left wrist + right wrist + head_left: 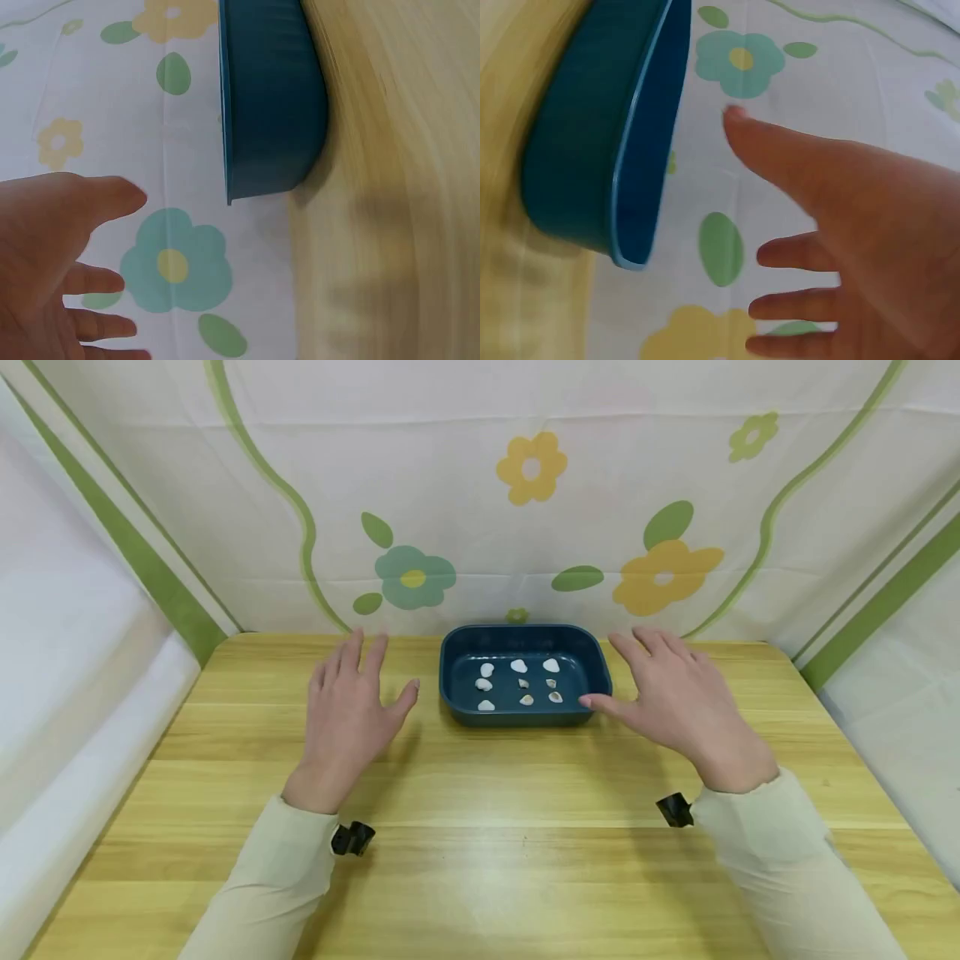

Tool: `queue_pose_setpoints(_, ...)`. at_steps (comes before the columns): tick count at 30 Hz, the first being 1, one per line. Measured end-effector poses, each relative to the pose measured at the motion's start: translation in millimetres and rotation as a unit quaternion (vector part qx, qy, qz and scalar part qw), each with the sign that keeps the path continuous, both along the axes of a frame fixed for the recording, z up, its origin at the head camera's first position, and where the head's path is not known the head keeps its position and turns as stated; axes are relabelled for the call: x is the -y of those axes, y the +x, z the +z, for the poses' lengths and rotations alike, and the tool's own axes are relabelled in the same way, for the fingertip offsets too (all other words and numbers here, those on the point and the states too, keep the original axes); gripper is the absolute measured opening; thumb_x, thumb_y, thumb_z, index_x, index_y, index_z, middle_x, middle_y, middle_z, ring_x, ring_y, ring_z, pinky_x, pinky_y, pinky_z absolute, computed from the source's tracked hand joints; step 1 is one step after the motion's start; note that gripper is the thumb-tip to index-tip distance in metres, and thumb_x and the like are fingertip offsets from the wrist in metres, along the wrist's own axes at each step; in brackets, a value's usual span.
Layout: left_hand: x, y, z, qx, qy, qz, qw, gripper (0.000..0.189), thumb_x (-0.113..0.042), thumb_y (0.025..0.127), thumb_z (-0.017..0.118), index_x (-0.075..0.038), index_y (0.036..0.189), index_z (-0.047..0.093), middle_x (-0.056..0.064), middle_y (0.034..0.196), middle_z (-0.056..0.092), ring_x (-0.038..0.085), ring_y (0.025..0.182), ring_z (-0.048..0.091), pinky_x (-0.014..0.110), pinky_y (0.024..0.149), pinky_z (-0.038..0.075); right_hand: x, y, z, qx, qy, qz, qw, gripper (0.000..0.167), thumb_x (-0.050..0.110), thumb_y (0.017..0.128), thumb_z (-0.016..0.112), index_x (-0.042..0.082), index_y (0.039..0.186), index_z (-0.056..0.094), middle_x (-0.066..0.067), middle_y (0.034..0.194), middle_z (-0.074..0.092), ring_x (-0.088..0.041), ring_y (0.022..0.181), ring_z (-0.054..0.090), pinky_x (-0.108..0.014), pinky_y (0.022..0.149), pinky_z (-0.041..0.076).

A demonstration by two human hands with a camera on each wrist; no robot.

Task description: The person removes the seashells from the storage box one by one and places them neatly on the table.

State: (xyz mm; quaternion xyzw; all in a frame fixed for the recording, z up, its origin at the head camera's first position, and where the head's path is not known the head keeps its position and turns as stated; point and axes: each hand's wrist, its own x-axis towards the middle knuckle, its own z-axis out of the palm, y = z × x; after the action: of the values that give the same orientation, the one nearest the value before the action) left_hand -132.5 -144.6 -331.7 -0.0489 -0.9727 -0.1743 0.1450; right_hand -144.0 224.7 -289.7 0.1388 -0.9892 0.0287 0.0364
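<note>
Above the yellow wooden tabletop (480, 860), my left fingers (374, 657) and right fingers (632, 650), outstretched, flanked a dark-blue rectangular tray (517, 719) of small white shells (551, 666).

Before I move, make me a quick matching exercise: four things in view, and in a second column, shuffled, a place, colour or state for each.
Column one:
1. dish
2. shells
3. cloth
4. left fingers

Column two:
A. printed with flowers, behind the table
B. holding nothing
C. in rows inside the dark container
D. dark blue, standing on the wooden top

Right pairs: 1-D, 2-C, 3-A, 4-B.
</note>
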Motion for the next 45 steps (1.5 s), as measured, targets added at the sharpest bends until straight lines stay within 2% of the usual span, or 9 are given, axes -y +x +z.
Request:
queue_pose_setpoints(4,-3.2,-1.7,-7.1,0.027,0.093,-0.019,0.9951,0.057,-0.034,0.105,0.068,0.002,0.147,0.061,0.029,0.156,0.056,0.050,0.144,0.054,0.067,0.118,0.047,10,-13.0,-3.3,0.009,-0.063,0.001,0.9980,0.074,0.053,0.100,0.073,0.002,0.152,0.058,-0.025,0.151,0.060,-0.045,0.139,0.056,-0.066,0.108,0.053)
queue_pose_setpoints(8,-11.3,-6.6,-19.4,0.106,0.222,-0.029,0.9689,0.050,-0.030,0.109,0.063,-0.001,0.150,0.060,0.023,0.157,0.057,0.044,0.146,0.055,0.059,0.120,0.049,22,-32.9,-11.2,0.031,-0.146,-0.003,0.9889,0.051,0.037,0.105,0.070,0.001,0.141,0.067,-0.023,0.137,0.070,-0.041,0.124,0.066,-0.060,0.103,0.057)
queue_pose_setpoints(11,-18.7,-13.1,-28.8,0.147,0.322,-0.028,0.9347,0.049,-0.025,0.111,0.060,-0.004,0.155,0.056,0.019,0.160,0.056,0.040,0.145,0.057,0.055,0.118,0.052,31,-49.5,-22.2,0.050,-0.206,-0.013,0.9773,0.037,0.026,0.106,0.069,0.001,0.133,0.071,-0.021,0.127,0.075,-0.037,0.114,0.071,-0.055,0.099,0.060)
queue_pose_setpoints(17,-33.1,-30.8,-40.9,0.218,0.506,-0.013,0.8346,0.054,-0.020,0.112,0.057,-0.012,0.164,0.045,0.014,0.167,0.049,0.034,0.146,0.057,0.053,0.119,0.052,47,-75.8,-47.7,0.091,-0.275,-0.056,0.9554,0.027,0.020,0.107,0.066,0.003,0.125,0.073,-0.019,0.121,0.076,-0.035,0.108,0.073,-0.050,0.097,0.062)
queue_pose_setpoints(20,-35.6,-35.2,-44.0,0.243,0.546,-0.005,0.8014,0.055,-0.012,0.112,0.056,-0.017,0.165,0.045,0.011,0.169,0.047,0.035,0.147,0.056,0.055,0.117,0.052,53,-85.7,-56.3,0.136,-0.317,-0.088,0.9346,0.027,0.020,0.108,0.064,0.002,0.127,0.071,-0.020,0.121,0.076,-0.036,0.106,0.075,-0.047,0.096,0.063)
queue_pose_setpoints(25,-33.7,-37.7,-45.0,0.254,0.571,0.006,0.7808,0.049,-0.008,0.111,0.056,-0.021,0.158,0.057,0.006,0.166,0.051,0.032,0.145,0.057,0.055,0.114,0.055,63,-97.6,-63.4,0.167,-0.361,-0.145,0.9059,0.025,0.018,0.108,0.064,0.002,0.126,0.070,-0.020,0.119,0.077,-0.035,0.103,0.077,-0.043,0.095,0.063)
queue_pose_setpoints(27,-32.2,-37.6,-45.1,0.258,0.579,0.009,0.7733,0.046,-0.009,0.110,0.058,-0.020,0.154,0.061,0.005,0.164,0.053,0.030,0.143,0.058,0.053,0.114,0.056,66,-100.6,-66.5,0.162,-0.354,-0.161,0.9070,0.024,0.018,0.107,0.065,0.002,0.124,0.070,-0.020,0.118,0.077,-0.034,0.102,0.076,-0.044,0.095,0.062)
queue_pose_setpoints(34,-30.2,-38.2,-47.3,0.292,0.630,0.010,0.7196,0.045,-0.008,0.107,0.062,-0.018,0.152,0.064,0.007,0.161,0.055,0.027,0.138,0.060,0.052,0.115,0.055,65,-105.2,-83.3,0.144,-0.285,-0.197,0.9267,0.025,0.025,0.107,0.066,0.004,0.120,0.072,-0.017,0.124,0.072,-0.036,0.116,0.067,-0.051,0.107,0.056)
queue_pose_setpoints(45,-29.5,-40.2,-51.1,0.310,0.641,-0.011,0.7023,0.048,-0.009,0.108,0.063,-0.018,0.155,0.061,0.003,0.165,0.052,0.026,0.139,0.059,0.051,0.116,0.054,58,-105.4,-95.5,0.131,-0.285,-0.202,0.9280,0.017,0.022,0.103,0.071,0.007,0.109,0.074,-0.015,0.112,0.075,-0.036,0.114,0.065,-0.050,0.105,0.057)
